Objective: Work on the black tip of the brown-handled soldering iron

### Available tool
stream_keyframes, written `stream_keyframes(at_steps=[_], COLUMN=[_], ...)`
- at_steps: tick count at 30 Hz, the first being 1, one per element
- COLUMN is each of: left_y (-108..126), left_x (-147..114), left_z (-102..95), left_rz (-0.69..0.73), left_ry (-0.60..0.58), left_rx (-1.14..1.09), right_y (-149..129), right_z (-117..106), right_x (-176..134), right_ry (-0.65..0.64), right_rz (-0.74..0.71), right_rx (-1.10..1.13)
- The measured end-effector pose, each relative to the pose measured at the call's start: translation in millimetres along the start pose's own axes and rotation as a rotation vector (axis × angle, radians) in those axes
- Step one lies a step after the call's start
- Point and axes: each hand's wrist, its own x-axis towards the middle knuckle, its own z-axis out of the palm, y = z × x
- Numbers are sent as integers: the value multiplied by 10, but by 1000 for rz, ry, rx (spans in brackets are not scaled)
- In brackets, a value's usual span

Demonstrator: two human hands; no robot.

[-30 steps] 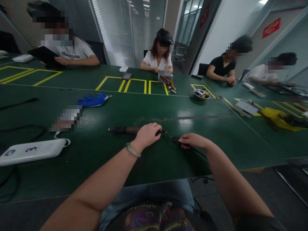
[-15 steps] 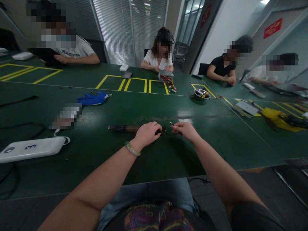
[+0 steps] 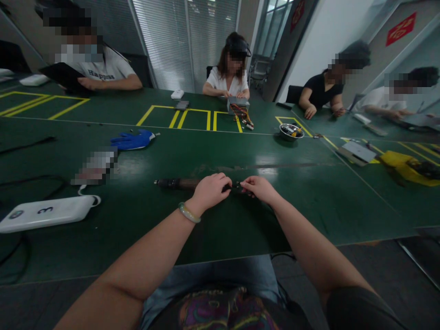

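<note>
A dark electric screwdriver (image 3: 178, 184) lies across the green table, its bit pointing left and its rear end to the right. My left hand (image 3: 213, 189) is closed around the rear end, with a bracelet at the wrist. Close to that end, my right hand (image 3: 256, 188) pinches a thin dark cable with a small shiny tip. The tip is at or just beside the screwdriver's tail; whether they touch I cannot tell. My fingers hide part of both.
On the left are a white power bank (image 3: 44, 214), a phone (image 3: 98, 167) and a blue glove (image 3: 132, 140). Beyond stand a metal bowl (image 3: 291, 131) of small parts and a grey box (image 3: 238, 104) with wires. Several people sit around the table (image 3: 165, 156).
My right hand has moved slightly left, bringing the cable tip closer to the screwdriver's rear end. My left hand and the screwdriver stay nearly in place.
</note>
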Motion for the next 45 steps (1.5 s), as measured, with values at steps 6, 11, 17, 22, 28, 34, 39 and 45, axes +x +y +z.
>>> stream_keyframes(at_steps=[6, 11, 17, 22, 28, 34, 39, 45], left_y=[1, 3, -3, -8, -11, -25, -42, -38], left_x=[0, 0, 0, -3, -9, -5, -15, -24], left_z=[-5, -12, -14, -22, -27, -10, 11, -2], left_rz=[-4, -9, -7, -5, 10, -3, 15, 9], left_ry=[-14, -27, -27, -33, -16, -18, 19, 17], left_rx=[-4, 2, 10, 7, 9, 11, 0, -11], right_y=[-42, -42, -73, -131, -86, 56, 70, 76], right_z=[19, 41, 52, 79, 255, 298, 288, 294], right_x=[-16, -45, -55, -32, -35, -65, -68, -60], right_ry=[-9, 5, 31, 63, 85, 206, 185, 160], right_rz=[-71, -108, -182, -254, -250, -149, -90, -74], right_rx=[-187, -191, -187, -197, -164, 36, 88, 112])
